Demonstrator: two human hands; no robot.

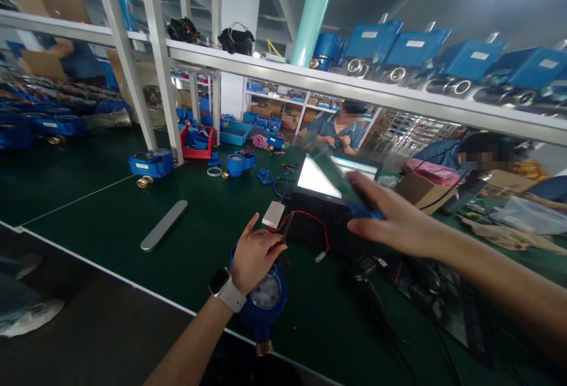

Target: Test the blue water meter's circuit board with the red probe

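My left hand (257, 256), wearing a watch, is above a blue water meter (264, 309) with a brass end at the table's near edge. Its thumb and finger pinch a thin brown stick-like piece (287, 226). Beside the fingertips lies a small white box (273, 214) with a red cable (316, 219) ending in a white plug. My right hand (390, 214) is raised in front of the laptop (321, 179), closed around a long greenish object (330, 170) with blue near the fingers. Motion smears that object, so its kind is unclear.
A black handheld scanner (370, 291) with a cord lies at right. Left stand a grey flat bar (163, 225), blue meters (151, 163) and a red bin (199, 143). A shelf (266, 70) overhead carries a mint bottle (312, 19) and several blue meters. Co-workers (339, 129) sit beyond.
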